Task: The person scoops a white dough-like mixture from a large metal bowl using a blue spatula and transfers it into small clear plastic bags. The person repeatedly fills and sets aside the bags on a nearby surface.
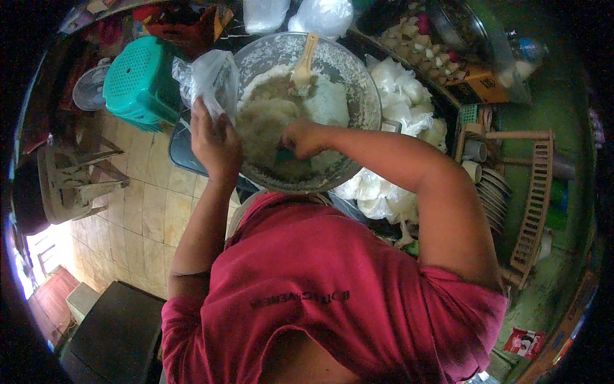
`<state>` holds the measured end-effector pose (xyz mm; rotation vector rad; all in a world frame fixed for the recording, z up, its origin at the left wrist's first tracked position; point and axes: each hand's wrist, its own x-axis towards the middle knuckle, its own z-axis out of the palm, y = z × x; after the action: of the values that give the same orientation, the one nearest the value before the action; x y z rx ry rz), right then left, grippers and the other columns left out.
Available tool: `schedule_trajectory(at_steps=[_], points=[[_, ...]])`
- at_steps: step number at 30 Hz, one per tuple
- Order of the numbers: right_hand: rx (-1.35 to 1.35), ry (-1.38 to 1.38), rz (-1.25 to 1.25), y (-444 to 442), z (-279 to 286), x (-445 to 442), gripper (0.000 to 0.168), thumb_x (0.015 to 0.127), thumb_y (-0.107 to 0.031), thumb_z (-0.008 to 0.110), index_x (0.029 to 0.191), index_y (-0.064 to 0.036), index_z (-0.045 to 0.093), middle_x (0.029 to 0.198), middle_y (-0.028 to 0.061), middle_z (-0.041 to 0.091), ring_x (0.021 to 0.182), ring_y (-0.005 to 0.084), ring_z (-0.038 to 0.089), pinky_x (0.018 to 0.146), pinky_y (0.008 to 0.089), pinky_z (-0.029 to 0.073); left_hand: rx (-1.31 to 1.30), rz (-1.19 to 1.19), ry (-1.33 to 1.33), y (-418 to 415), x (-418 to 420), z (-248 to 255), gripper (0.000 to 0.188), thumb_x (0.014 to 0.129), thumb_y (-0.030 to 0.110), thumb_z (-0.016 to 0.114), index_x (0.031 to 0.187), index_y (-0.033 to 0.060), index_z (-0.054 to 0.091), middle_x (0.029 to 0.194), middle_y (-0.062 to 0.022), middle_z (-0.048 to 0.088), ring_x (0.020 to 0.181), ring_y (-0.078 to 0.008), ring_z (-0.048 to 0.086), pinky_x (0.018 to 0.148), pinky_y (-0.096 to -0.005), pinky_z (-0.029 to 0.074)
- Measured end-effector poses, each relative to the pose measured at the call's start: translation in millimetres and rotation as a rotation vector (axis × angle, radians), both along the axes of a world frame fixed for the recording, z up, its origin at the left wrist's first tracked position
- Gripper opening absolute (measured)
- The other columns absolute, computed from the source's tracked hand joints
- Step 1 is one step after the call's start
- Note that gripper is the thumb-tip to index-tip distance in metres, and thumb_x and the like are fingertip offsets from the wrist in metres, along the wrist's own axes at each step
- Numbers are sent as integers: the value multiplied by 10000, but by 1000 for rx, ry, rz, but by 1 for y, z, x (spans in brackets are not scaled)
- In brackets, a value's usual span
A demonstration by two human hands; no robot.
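In front of me stands a wide round metal basin (370,86) holding white, grainy food that looks like cooked rice (331,103). Grains cling to its inner wall. My right hand (307,138) reaches down into the basin, closed around a dark green tool (287,156), perhaps a scoop; its lower part is hidden in the rice. At the left rim, my left hand (216,141) grips a clear plastic bag (215,72), which stands up above the fingers. What the bag contains cannot be made out. A light-coloured rice paddle (307,55) leans at the basin's far side, blade in the rice.
Filled clear plastic bags (400,91) are heaped right of the basin, and more bags (324,17) sit behind it. Stacked green plastic stools (139,79) and a fan (91,87) are at left. A dish rack (532,201) with plates (491,199) stands at right.
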<state>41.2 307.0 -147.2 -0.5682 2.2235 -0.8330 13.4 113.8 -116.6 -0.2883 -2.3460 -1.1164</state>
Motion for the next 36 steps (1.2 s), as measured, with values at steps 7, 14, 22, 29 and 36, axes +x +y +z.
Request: schedule_trajectory(at_steps=[7,14,22,29,36], points=[[-141,-104,-11,1,31,-2,207,434,-74,580,628,-24,527,653,111,571,609,205,541,497,355,399,-32,-13,-43,-2,0,-2,509,695,-6,547,1183,-17,402,1061,-246,506,945,-385,509,787,-383,415],[-660,-583,-417,47,23,4,204,524,-27,643,626,-47,467,832,87,558,782,225,552,534,309,462,-106,-125,-16,-2,-4,0,534,705,36,569,1202,1,376,1080,-233,502,899,-390,518,744,-413,419],[-1264,-577,-701,77,84,12,132,618,21,563,659,-46,456,846,130,537,892,353,551,712,526,485,-54,-498,-334,0,-10,51,621,725,96,563,1271,-1,283,1179,-264,428,1068,-389,441,896,-344,362],[-1558,-198,-876,75,77,13,107,678,68,472,703,-34,452,1004,211,519,922,353,547,697,545,492,-12,-673,-349,15,-11,57,715,687,107,640,1277,-27,258,1136,-239,481,1016,-292,515,859,-304,382],[-1087,200,-798,45,77,27,143,699,35,564,692,-56,453,1241,151,424,942,241,552,671,397,520,377,-764,-573,26,-3,75,761,689,91,657,1276,-91,209,1220,-169,421,1066,-172,439,876,-260,355]])
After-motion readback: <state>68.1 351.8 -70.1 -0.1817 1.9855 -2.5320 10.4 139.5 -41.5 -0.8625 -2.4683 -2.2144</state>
